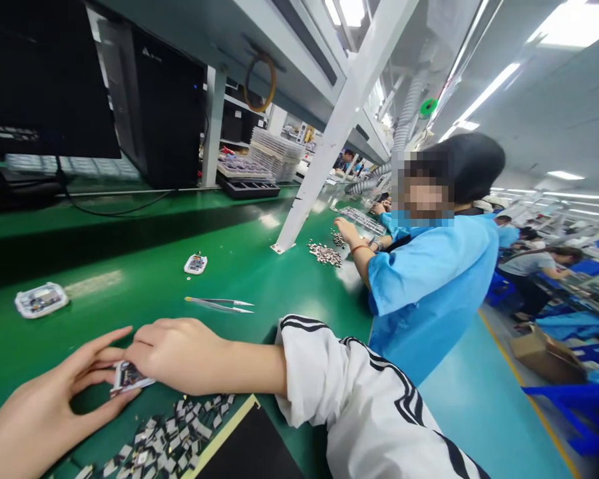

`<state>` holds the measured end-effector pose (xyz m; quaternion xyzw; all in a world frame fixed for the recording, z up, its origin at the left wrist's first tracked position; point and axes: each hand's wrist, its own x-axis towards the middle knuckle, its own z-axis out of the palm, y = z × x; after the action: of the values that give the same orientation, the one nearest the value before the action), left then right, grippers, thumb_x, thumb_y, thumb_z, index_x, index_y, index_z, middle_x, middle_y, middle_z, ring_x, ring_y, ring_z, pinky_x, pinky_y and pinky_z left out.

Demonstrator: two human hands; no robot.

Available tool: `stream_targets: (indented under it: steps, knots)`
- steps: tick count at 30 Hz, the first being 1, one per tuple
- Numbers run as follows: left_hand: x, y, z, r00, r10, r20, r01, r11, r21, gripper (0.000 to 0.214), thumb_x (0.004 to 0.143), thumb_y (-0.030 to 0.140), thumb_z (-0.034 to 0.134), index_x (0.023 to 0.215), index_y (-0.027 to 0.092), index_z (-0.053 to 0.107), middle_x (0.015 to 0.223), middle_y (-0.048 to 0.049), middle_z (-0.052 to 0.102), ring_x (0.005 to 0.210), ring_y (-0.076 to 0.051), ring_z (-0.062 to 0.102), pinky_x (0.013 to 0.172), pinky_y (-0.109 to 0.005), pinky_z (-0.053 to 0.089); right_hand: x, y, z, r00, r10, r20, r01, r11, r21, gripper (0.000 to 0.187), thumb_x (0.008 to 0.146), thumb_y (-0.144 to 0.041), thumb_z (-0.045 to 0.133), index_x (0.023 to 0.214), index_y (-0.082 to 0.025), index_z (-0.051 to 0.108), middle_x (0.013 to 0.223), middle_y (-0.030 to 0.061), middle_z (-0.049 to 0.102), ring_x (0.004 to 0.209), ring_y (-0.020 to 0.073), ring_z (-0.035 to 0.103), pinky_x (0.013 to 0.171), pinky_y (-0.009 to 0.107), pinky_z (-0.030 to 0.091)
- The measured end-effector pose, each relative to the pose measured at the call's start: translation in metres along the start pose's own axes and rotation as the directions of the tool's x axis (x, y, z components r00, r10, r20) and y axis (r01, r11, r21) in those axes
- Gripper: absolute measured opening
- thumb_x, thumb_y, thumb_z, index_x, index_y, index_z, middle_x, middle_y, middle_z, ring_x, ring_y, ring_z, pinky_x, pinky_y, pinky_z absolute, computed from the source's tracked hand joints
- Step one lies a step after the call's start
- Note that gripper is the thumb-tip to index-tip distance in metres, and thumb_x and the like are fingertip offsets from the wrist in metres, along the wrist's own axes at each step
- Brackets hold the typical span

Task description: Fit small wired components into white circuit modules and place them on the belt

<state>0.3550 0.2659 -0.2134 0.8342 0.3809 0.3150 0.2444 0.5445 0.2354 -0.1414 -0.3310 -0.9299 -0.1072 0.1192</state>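
Note:
Low at the left, my left hand (64,392) grips a small white electronic housing (128,376) with a circuit board inside, between thumb and fingers. Over its far right side bends my right hand (172,352), whose fingertips are closed at the housing and mostly hidden. Just below both hands lies a loose pile of small grey and black parts (167,436). Tweezers (219,305) rest on the green bench beyond my right wrist. Two more white housings with boards lie farther off, a larger housing (42,301) at the left and a smaller housing (196,264) near the middle.
A black flat sheet with a yellow edge (252,442) lies at the front. A white post (324,146) slants up from the green bench (249,266). At the back stand a monitor (40,80) and stacked trays (274,153). A co-worker in blue (434,266) works to the right beside small parts (325,254).

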Motion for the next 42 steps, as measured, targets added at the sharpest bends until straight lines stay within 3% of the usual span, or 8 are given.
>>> stream_targets:
  steps: [4, 9, 19, 24, 27, 30, 33, 42]
  knots:
    - [0.006, 0.027, -0.003, 0.993, -0.104, 0.053, 0.106, 0.994, -0.036, 0.055, 0.063, 0.035, 0.058, 0.113, 0.023, 0.038, 0.083, -0.0009, 0.065, 0.065, -0.020, 0.064, 0.057, -0.025, 0.053, 0.003, 0.000, -0.006, 0.999, 0.037, 0.000, -0.037, 0.996, -0.083, 0.011, 0.080, -0.017, 0.046, 0.076, -0.013, 0.055, 0.070, 0.0030, 0.056, 0.066, 0.0155, 0.054, 0.057, 0.025, 0.042]
    - [0.004, 0.071, -0.012, 0.982, -0.154, 0.108, 0.172, 0.968, -0.184, 0.051, 0.066, 0.019, 0.060, 0.113, 0.015, 0.042, 0.088, -0.0034, 0.061, 0.073, -0.014, 0.060, 0.068, -0.024, 0.051, 0.000, -0.007, -0.010, 0.998, 0.020, -0.061, -0.017, 0.998, 0.058, 0.006, 0.076, -0.012, 0.052, 0.071, -0.012, 0.056, 0.060, 0.0025, 0.056, 0.057, 0.0139, 0.055, 0.053, 0.023, 0.043]
    - [-0.003, 0.056, -0.018, 0.976, -0.196, 0.093, 0.217, 0.870, -0.443, 0.063, 0.060, 0.014, 0.070, 0.116, 0.012, 0.040, 0.088, -0.0034, 0.057, 0.075, -0.010, 0.057, 0.075, -0.022, 0.050, -0.001, 0.004, 0.022, 0.968, 0.110, -0.224, 0.001, 0.896, 0.443, 0.005, 0.081, -0.020, 0.048, 0.079, -0.018, 0.053, 0.078, 0.0031, 0.056, 0.070, 0.0136, 0.054, 0.064, 0.025, 0.043]
    - [-0.002, 0.055, -0.017, 0.979, -0.189, 0.077, 0.204, 0.873, -0.443, 0.059, 0.062, 0.015, 0.069, 0.114, 0.006, 0.041, 0.085, -0.0043, 0.057, 0.076, -0.010, 0.056, 0.072, -0.019, 0.051, 0.000, 0.007, 0.027, 0.959, 0.201, -0.198, -0.089, 0.882, 0.464, 0.016, 0.082, -0.035, 0.045, 0.077, -0.024, 0.055, 0.076, 0.0002, 0.060, 0.066, 0.0151, 0.057, 0.056, 0.028, 0.043]
    - [-0.003, 0.053, -0.017, 0.981, -0.177, 0.075, 0.192, 0.893, -0.407, 0.057, 0.063, 0.016, 0.068, 0.113, 0.007, 0.042, 0.085, -0.0041, 0.057, 0.076, -0.010, 0.056, 0.072, -0.019, 0.051, 0.000, 0.010, 0.025, 0.971, 0.136, -0.195, -0.056, 0.929, 0.366, 0.028, 0.084, -0.044, 0.035, 0.079, -0.025, 0.055, 0.080, 0.0004, 0.062, 0.066, 0.0176, 0.058, 0.057, 0.032, 0.042]
    - [-0.002, 0.056, -0.016, 0.979, -0.190, 0.071, 0.202, 0.889, -0.411, 0.056, 0.062, 0.014, 0.068, 0.112, 0.007, 0.043, 0.086, -0.0048, 0.058, 0.076, -0.010, 0.057, 0.073, -0.019, 0.051, 0.002, 0.010, 0.018, 0.989, 0.002, -0.151, 0.033, 0.972, 0.232, 0.023, 0.086, -0.034, 0.034, 0.081, -0.021, 0.052, 0.079, 0.0031, 0.061, 0.067, 0.0178, 0.058, 0.059, 0.031, 0.043]
    - [0.000, 0.058, -0.017, 0.968, -0.243, 0.061, 0.244, 0.858, -0.452, 0.054, 0.059, 0.008, 0.069, 0.108, 0.009, 0.046, 0.085, -0.0043, 0.058, 0.075, -0.010, 0.058, 0.071, -0.020, 0.052, 0.005, 0.010, 0.016, 0.995, 0.015, -0.101, 0.003, 0.984, 0.178, 0.010, 0.081, -0.022, 0.044, 0.078, -0.016, 0.052, 0.072, 0.0043, 0.057, 0.069, 0.0186, 0.055, 0.062, 0.030, 0.044]
    - [0.005, 0.059, -0.022, 0.923, -0.365, 0.122, 0.364, 0.726, -0.584, 0.057, 0.057, 0.004, 0.068, 0.109, 0.009, 0.044, 0.085, -0.0041, 0.057, 0.080, -0.012, 0.057, 0.072, -0.025, 0.052, 0.005, 0.016, 0.028, 0.976, 0.099, -0.192, -0.006, 0.899, 0.437, 0.004, 0.080, -0.016, 0.048, 0.076, -0.015, 0.050, 0.073, 0.0029, 0.056, 0.068, 0.0122, 0.050, 0.062, 0.023, 0.041]
